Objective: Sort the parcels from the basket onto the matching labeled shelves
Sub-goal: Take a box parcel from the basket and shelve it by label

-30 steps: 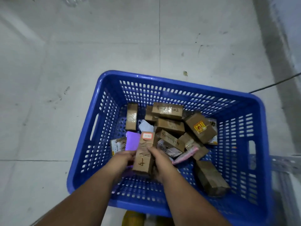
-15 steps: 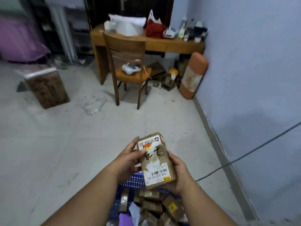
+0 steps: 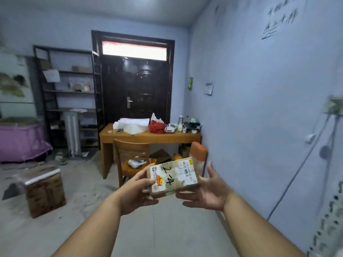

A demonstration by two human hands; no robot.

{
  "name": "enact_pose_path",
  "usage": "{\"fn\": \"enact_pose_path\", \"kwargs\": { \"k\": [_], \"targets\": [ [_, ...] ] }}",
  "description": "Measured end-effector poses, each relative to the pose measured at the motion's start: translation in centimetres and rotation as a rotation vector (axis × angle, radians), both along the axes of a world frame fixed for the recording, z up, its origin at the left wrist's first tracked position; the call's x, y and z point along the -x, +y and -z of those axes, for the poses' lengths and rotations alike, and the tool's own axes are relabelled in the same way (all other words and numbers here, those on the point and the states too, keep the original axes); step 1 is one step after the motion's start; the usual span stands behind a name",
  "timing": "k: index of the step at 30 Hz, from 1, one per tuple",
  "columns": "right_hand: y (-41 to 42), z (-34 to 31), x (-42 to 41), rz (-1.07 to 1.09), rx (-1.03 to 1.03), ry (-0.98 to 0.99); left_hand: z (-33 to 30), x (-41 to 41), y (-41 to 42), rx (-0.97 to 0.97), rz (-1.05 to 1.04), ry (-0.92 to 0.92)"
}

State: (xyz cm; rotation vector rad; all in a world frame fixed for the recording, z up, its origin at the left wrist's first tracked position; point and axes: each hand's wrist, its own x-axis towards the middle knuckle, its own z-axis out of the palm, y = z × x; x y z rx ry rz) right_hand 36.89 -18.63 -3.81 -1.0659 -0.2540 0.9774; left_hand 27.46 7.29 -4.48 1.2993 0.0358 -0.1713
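Note:
A small brown cardboard parcel (image 3: 173, 176) with white labels and "2-14" handwritten on it is held up at chest height, lying lengthwise. My left hand (image 3: 136, 191) grips its left end, thumb on top and fingers below. My right hand (image 3: 207, 191) is spread under and beside its right end, fingers straight, cupping it. The blue basket is out of view. A dark metal shelf unit (image 3: 68, 93) stands at the far left of the back wall, with a few items on its boards.
A wooden desk (image 3: 148, 138) cluttered with bags and bottles stands ahead before a dark door (image 3: 137, 86), a wooden chair (image 3: 131, 160) in front of it. A wrapped box (image 3: 44, 190) sits on the floor left. A blue wall runs along the right.
The view has risen from the basket to the room. The parcel was lifted out and turned from upright to lengthwise; my right hand has loosened from holding it to cupping its end.

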Motion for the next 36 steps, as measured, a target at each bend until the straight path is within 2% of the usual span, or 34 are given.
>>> {"fn": "enact_pose_path", "kwargs": {
  "k": [5,9,13,16,19,21,24,30,36],
  "targets": [
    [1.1,-4.7,0.1,0.157,-0.064,-0.281,-3.4,1.1,-3.1,0.064,-0.197,-0.121],
    [2.9,-8.5,1.1,0.368,-0.170,-0.420,-7.8,1.7,-5.2,-0.166,-0.225,-0.211],
    [3.0,-12.6,1.4,0.460,-0.258,-0.552,-12.4,1.6,-5.6,-0.279,-0.176,-0.330],
    [3.4,-16.3,2.7,0.539,-0.160,-0.725,-15.2,1.0,-5.9,-0.282,-0.199,-0.399],
    [4.4,-19.4,4.4,0.628,0.091,-1.003,-17.4,0.8,-6.9,-0.246,-0.194,-0.516],
    [5.0,-20.4,5.4,0.602,0.185,-1.092,-18.3,0.7,-7.5,-0.207,-0.241,-0.574],
    [5.3,-20.5,6.6,0.559,0.226,-1.135,-18.9,0.6,-7.7,-0.143,-0.319,-0.578],
    [4.8,-19.5,6.9,0.546,0.361,-1.161,-17.9,0.7,-6.4,-0.335,-0.294,-0.531],
    [4.9,-19.2,7.2,0.489,0.353,-1.191,-17.4,1.3,-5.6,-0.374,-0.303,-0.519]
  ]
}}
